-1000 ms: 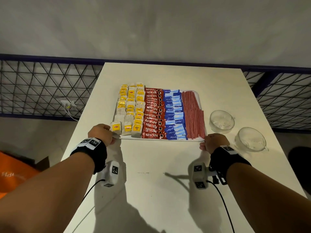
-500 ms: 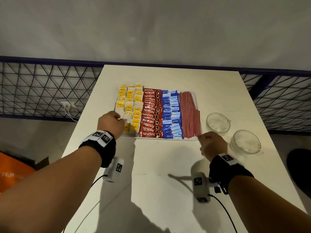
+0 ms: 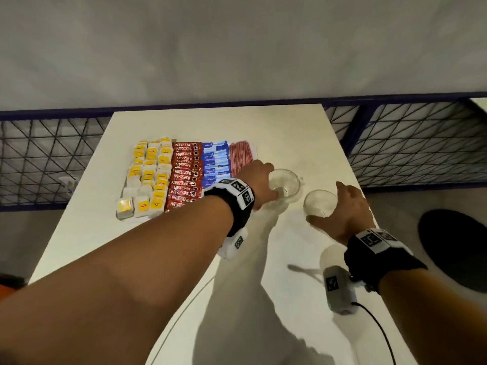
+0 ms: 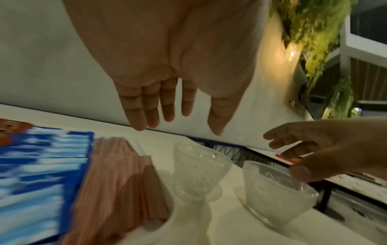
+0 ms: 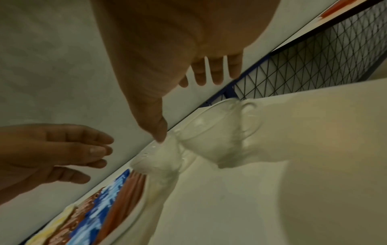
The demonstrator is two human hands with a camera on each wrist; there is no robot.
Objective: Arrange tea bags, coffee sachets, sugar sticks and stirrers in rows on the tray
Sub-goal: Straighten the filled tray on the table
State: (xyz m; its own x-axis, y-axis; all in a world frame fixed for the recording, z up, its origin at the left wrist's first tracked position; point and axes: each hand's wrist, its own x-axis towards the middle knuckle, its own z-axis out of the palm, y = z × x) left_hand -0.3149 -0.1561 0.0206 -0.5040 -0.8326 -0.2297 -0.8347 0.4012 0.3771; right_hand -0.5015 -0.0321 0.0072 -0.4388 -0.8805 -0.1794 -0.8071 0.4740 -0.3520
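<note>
Both hands spread, gripping nothing: left hand [image 3: 259, 177] hovering over far glass cup [image 3: 284, 184], right hand [image 3: 345, 212] nearing near cup [image 3: 320, 202] mid-frame; tray [image 3: 126, 216] rows filled centre-left; hasty reach risking tipping cups, scattering stirrers [image 3: 239, 156].

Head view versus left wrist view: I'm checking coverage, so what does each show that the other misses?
Only the head view shows the tea bags, the full coffee sachet row and both wristbands. Only the left wrist view shows the left hand with straight, spread fingers above the nearer glass cup, plus green plants. Both show the stirrers, sugar sticks, both cups and the right hand.
</note>
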